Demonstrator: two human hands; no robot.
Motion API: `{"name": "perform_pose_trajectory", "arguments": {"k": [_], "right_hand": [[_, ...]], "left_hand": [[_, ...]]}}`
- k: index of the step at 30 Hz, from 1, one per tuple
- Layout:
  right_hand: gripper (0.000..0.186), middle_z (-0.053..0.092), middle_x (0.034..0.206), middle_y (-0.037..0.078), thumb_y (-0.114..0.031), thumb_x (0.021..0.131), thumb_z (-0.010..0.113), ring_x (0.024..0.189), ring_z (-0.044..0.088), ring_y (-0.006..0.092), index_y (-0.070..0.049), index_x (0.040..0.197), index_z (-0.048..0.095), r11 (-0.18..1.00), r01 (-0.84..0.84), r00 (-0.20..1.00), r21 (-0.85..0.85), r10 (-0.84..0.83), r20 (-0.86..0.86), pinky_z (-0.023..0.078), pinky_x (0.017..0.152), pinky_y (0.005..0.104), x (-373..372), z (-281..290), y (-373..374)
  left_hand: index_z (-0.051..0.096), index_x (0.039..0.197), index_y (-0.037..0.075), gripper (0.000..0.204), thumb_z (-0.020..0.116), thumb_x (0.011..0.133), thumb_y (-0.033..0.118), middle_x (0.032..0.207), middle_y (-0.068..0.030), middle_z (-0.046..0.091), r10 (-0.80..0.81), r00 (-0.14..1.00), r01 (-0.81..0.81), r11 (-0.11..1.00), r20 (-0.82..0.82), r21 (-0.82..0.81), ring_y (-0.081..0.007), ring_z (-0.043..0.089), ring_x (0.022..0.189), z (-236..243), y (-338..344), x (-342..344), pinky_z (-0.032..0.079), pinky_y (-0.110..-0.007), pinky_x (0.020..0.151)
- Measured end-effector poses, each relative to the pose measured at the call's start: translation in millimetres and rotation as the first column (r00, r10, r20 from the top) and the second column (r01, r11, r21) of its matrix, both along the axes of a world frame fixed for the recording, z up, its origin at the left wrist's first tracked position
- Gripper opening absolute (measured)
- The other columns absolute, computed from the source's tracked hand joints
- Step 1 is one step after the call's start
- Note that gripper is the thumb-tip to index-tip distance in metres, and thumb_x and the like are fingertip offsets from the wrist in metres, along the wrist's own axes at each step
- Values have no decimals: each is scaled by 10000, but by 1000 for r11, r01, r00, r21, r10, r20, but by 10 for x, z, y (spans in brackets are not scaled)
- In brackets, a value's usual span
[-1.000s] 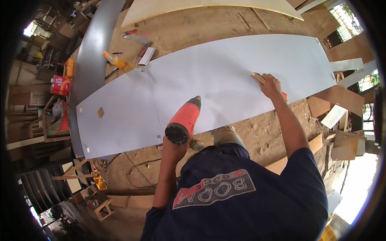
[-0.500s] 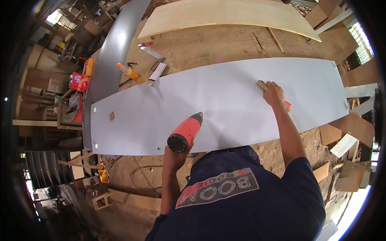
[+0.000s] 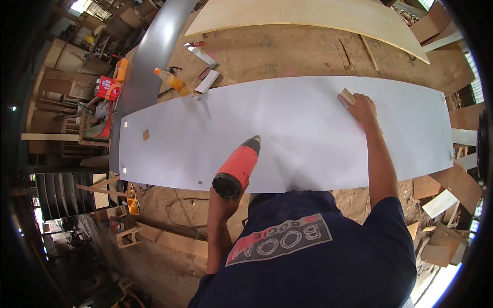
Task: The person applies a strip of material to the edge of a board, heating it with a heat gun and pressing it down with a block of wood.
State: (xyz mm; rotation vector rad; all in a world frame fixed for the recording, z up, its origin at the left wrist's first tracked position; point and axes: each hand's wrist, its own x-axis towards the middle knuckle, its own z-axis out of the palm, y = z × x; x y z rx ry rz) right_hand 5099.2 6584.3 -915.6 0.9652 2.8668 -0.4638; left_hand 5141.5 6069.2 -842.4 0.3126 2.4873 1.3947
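A red and black heat gun is gripped in my left hand, its dark nozzle angled up and right over a large pale grey sheet panel. Most of the left fingers are hidden behind the tool's body. Toward the panel's right part, my right hand is closed around a small wood-coloured block with a greyish edge, held against or just above the surface. Whether the block touches the sheet, I cannot tell. A small brown patch lies on the panel's left part.
Beyond the panel are an orange drink bottle, a white-faced strip and a red-handled tool. A plywood board lies at the far side. A dark metallic sheet runs along the left, beside a red can.
My right hand and the block have shifted slightly right and turned. The heat gun stays almost in place over the panel. The whole view has tilted a little.
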Motion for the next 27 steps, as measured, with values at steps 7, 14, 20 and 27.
{"name": "perform_pose_trajectory", "arguments": {"k": [7,14,20,27], "right_hand": [[280,792,1115,164,-257,908,770,1086,738,361,-89,1131,744,1000,0,1000,11,0,13,572,946,493,-48,12,40],[547,771,1187,220,-326,885,790,1162,726,405,-118,1357,607,966,257,962,38,-251,-110,570,995,517,31,-199,748],[715,755,1278,218,-429,819,829,1182,725,403,-70,1395,603,964,263,963,25,-261,-58,567,1020,513,-105,-564,1052],[614,775,1187,226,-435,841,771,1150,738,391,-60,1319,684,954,67,994,-294,-89,-64,583,973,514,-1620,-686,-612]], "left_hand": [[644,1276,-33,434,851,947,161,1116,-128,739,5,998,-5,1000,65,8,-240,720,1010,-47,82,-52,579,-397,873],[661,1254,-21,403,851,945,155,1082,-84,722,-5,1000,4,999,-26,-32,-181,691,963,-2,67,-66,570,-364,857],[667,1243,-21,396,850,944,161,1089,-102,726,151,982,-148,988,112,-36,-213,698,997,-95,-100,-10,560,-382,887],[659,1285,-37,443,857,938,154,1192,-168,742,127,975,-110,988,179,-105,-280,721,1127,-119,-31,-115,557,-419,983]]}}
